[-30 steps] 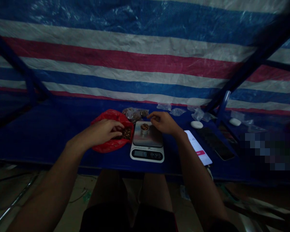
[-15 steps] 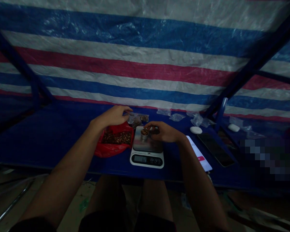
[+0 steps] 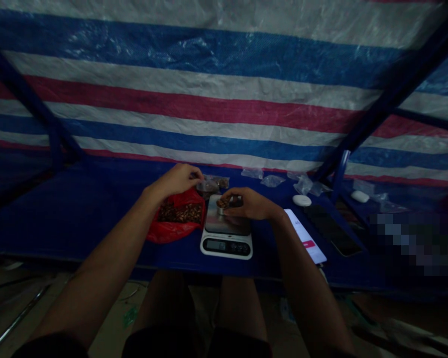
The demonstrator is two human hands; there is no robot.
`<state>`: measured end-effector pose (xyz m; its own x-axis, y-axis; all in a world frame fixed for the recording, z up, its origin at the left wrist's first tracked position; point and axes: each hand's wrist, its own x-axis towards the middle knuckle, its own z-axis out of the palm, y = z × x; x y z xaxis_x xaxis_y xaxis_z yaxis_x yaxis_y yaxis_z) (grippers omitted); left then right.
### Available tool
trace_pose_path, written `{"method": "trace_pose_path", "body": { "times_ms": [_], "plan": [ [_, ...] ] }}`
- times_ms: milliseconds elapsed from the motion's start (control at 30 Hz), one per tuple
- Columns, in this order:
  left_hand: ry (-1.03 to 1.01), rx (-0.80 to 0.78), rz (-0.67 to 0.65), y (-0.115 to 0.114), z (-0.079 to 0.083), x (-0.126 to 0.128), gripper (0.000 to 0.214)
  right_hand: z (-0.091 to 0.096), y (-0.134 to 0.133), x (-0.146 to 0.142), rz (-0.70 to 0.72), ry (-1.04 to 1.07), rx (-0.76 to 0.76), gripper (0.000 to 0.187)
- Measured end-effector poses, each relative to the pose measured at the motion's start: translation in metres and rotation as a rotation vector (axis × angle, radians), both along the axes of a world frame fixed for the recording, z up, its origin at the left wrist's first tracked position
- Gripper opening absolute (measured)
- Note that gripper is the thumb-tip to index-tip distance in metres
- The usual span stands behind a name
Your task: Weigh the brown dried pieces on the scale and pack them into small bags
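My right hand (image 3: 252, 203) has its thumb and fingers closed around a small metal cup (image 3: 221, 211), heaped with brown seeds or beans. The cup is at the steel plate of a white digital kitchen scale (image 3: 227, 247); I cannot tell whether it still rests there. My left hand (image 3: 182, 178) is pinched at the upper edge of a small clear plastic bag (image 3: 208, 186) with brown contents, behind the scale. Below that hand lies an open red plastic bag (image 3: 171, 230) of brown seeds or beans (image 3: 182, 213).
Several clear plastic bags (image 3: 272, 181) lie along the back of the blue table (image 3: 78, 214). To the right are a white oval case (image 3: 301, 200), a lit phone (image 3: 306, 238) and a dark phone (image 3: 334, 231). A striped tarp (image 3: 209, 114) hangs behind, between blue metal bars (image 3: 373, 119).
My right fingers have closed around the metal cup. My left fingers have curled from a looser, stretched pose into a pinch at the clear bag.
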<state>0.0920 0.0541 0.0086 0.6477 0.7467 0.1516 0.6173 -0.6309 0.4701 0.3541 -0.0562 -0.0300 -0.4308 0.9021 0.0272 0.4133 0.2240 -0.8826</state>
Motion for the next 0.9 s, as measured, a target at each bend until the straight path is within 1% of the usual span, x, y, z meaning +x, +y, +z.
{"method": "trace_pose_path", "body": {
  "times_ms": [100, 200, 367, 500, 600, 767, 900],
  "plan": [
    [-0.07, 0.106, 0.066, -0.01, 0.005, 0.012, 0.023, 0.001, 0.0, 0.0, -0.019, 0.023, 0.005, 0.031],
    [-0.086, 0.201, 0.118, -0.022, 0.009, 0.026, 0.026, 0.001, 0.001, 0.001, -0.061, 0.049, 0.087, 0.029],
    [0.069, 0.304, 0.046, -0.035, 0.007, 0.044, 0.029, -0.002, 0.007, 0.007, -0.172, 0.044, 0.238, 0.031],
    [0.147, 0.34, 0.047, -0.042, 0.008, 0.054, 0.034, 0.0, 0.008, 0.008, -0.264, 0.038, 0.347, 0.031],
    [0.134, 0.318, 0.071, -0.045, 0.011, 0.061, 0.034, 0.003, 0.007, 0.007, -0.328, 0.022, 0.391, 0.031],
    [-0.028, 0.198, 0.121, -0.042, 0.012, 0.068, 0.029, 0.002, 0.009, 0.008, -0.337, -0.018, 0.422, 0.031],
    [-0.069, 0.118, 0.119, -0.04, 0.011, 0.069, 0.028, -0.003, 0.013, 0.009, -0.358, -0.055, 0.474, 0.032]
  ]
}}
